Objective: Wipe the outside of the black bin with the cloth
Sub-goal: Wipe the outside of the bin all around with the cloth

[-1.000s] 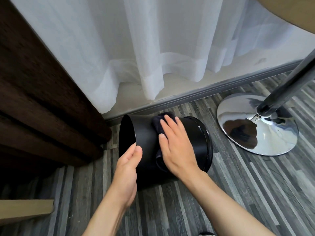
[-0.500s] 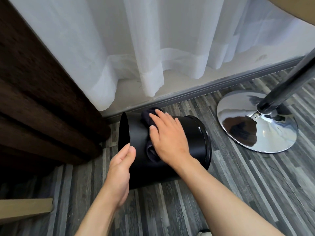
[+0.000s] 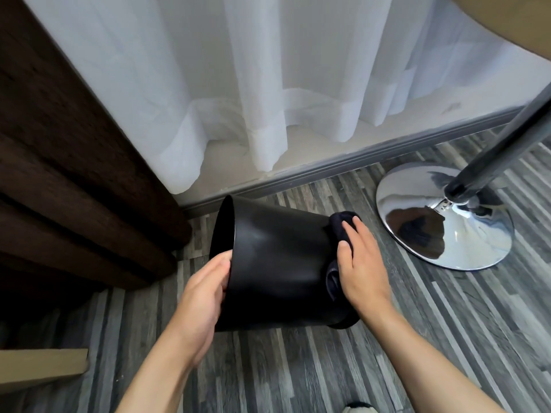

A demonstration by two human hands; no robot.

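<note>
The black bin (image 3: 277,263) lies on its side on the grey plank floor, its open mouth facing left. My left hand (image 3: 202,290) grips the rim at the mouth, thumb inside the opening. A dark cloth (image 3: 343,226) is bunched against the bin's right end, near its base. My right hand (image 3: 359,263) lies flat on the cloth and presses it onto the bin. Part of the cloth is hidden under my palm.
A chrome round base (image 3: 444,216) with a dark pole (image 3: 504,138) stands just right of the bin. White sheer curtains (image 3: 268,84) hang behind, above a grey skirting (image 3: 372,156). Dark brown drapes (image 3: 68,174) fill the left. A pale wooden edge (image 3: 41,368) sits at bottom left.
My right hand has slid the cloth from the middle of the bin's side to its right end. My left hand has closed on the rim, and the bin has turned slightly.
</note>
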